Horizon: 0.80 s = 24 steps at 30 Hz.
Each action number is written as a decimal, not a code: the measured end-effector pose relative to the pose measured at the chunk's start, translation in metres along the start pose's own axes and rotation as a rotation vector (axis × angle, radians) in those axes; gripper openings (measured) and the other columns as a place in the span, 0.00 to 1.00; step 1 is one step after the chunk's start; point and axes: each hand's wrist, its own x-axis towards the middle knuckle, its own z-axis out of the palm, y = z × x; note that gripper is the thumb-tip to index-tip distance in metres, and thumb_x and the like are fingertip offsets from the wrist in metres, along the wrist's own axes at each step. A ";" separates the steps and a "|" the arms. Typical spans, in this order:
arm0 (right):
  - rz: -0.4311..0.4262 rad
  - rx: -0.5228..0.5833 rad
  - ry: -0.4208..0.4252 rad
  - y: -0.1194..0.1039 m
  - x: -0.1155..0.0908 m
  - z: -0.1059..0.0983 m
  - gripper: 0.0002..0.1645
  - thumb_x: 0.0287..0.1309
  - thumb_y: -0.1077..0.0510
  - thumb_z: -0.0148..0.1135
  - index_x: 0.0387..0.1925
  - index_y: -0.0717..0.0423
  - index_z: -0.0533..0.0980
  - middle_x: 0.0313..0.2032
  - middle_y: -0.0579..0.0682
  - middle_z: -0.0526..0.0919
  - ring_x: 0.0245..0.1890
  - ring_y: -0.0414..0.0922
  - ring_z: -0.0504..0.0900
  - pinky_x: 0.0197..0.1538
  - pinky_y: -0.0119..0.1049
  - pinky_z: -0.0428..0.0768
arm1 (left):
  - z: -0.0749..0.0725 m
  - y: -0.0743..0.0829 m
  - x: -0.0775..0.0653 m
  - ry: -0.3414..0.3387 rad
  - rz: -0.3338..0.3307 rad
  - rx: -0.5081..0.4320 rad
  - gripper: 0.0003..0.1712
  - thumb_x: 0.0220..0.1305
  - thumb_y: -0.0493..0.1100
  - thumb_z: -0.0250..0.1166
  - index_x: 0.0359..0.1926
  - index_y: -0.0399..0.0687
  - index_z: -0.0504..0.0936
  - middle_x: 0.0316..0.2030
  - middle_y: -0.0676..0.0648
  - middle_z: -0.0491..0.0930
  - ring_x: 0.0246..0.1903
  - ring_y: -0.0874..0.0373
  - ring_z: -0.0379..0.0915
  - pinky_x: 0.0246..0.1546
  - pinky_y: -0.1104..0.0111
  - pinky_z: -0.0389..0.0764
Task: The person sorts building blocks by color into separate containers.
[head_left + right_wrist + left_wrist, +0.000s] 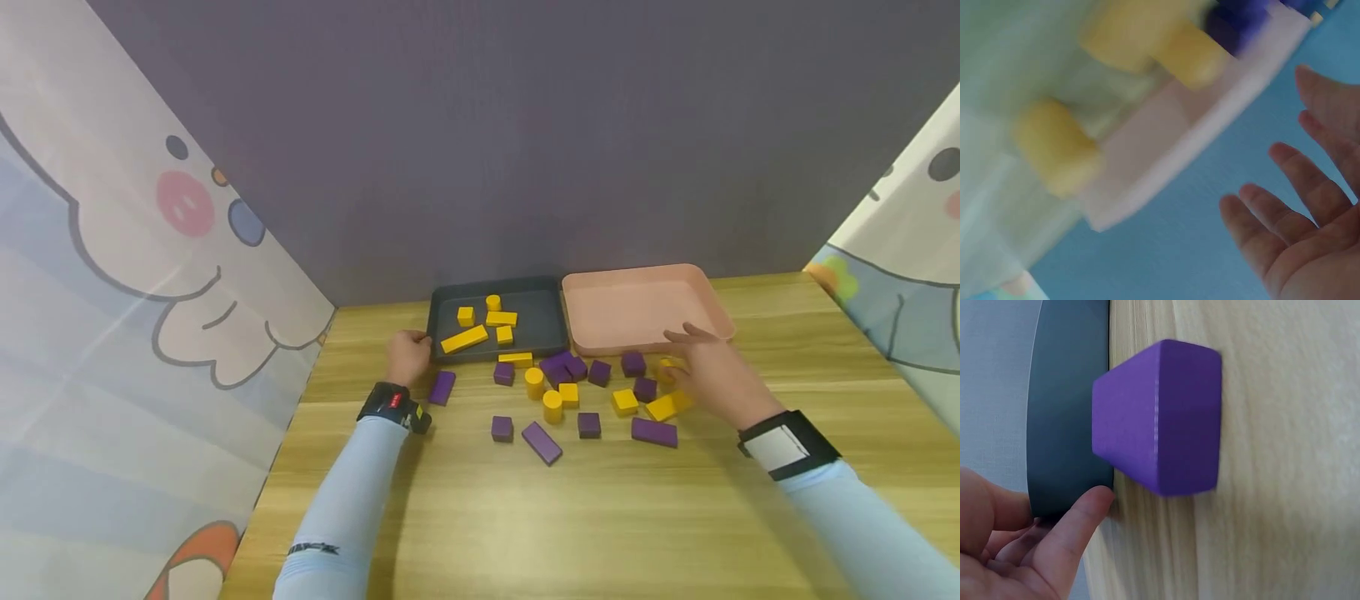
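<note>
Left hand (408,358) is pinching the dark tray (538,321) at its left end, thumb and fingers on the wall. Right hand (716,375) is spreading its fingers wide, holding nothing, near the front right corner of the pink tray (637,304). Dark tray is sitting just left of the pink one, carrying five yellow blocks (464,339). Purple bar (442,388) is lying just beside the left hand. Purple and yellow loose blocks (588,425) are lying scattered on the wood table (600,517), in front of both trays.

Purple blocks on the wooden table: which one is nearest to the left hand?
The purple oblong block near the front-left corner of the dark grey rectangular tray, close to the left hand; all other purple blocks lie farther right.
</note>
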 end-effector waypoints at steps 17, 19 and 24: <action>-0.009 0.124 -0.008 0.020 0.008 0.031 0.32 0.43 0.75 0.75 0.53 0.53 0.82 0.51 0.59 0.83 0.48 0.59 0.80 0.58 0.64 0.78 | 0.001 0.006 -0.002 0.000 -0.036 -0.079 0.19 0.75 0.40 0.59 0.59 0.33 0.82 0.51 0.32 0.85 0.32 0.46 0.88 0.27 0.68 0.86; 0.008 0.144 -0.030 0.020 0.009 0.033 0.37 0.41 0.76 0.75 0.56 0.53 0.81 0.53 0.59 0.82 0.50 0.59 0.79 0.61 0.65 0.76 | 0.002 0.006 -0.003 0.002 -0.043 -0.088 0.19 0.74 0.40 0.60 0.59 0.33 0.82 0.51 0.33 0.85 0.33 0.46 0.88 0.28 0.67 0.87; 0.037 0.143 -0.046 0.021 0.013 0.036 0.33 0.41 0.75 0.77 0.53 0.57 0.81 0.47 0.59 0.83 0.45 0.58 0.77 0.59 0.64 0.77 | 0.000 0.005 -0.003 -0.004 -0.049 -0.097 0.19 0.74 0.40 0.60 0.58 0.32 0.82 0.51 0.32 0.85 0.34 0.45 0.88 0.31 0.65 0.88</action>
